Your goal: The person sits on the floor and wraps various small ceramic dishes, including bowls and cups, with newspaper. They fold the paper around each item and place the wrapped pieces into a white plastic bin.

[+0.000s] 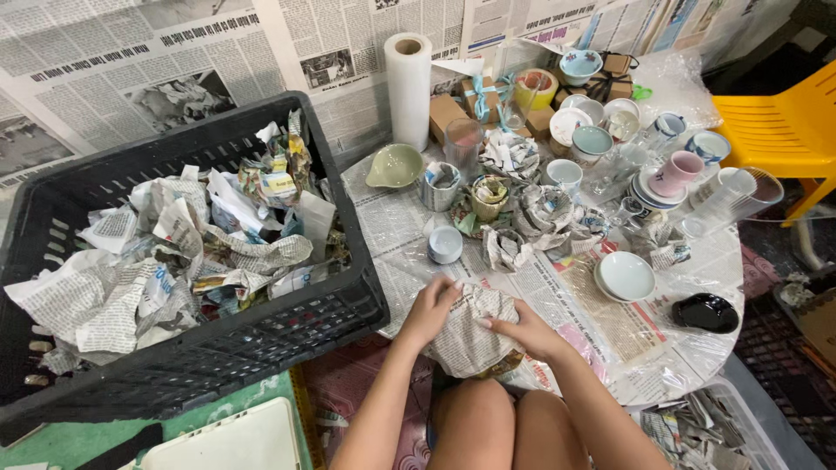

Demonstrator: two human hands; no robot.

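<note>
Two hands, left hand (431, 306) and right hand (521, 329), clasp a newspaper-wrapped bundle (473, 335) between them at the table's edge (662, 374).

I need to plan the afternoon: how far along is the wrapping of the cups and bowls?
Partly done, it seems. The black crate already holds many newspaper bundles. In hand: the left hand and right hand press a newspaper-wrapped bundle at the table edge. Left: many bare pieces, such as the pink cup, white bowl and green bowl.
</note>
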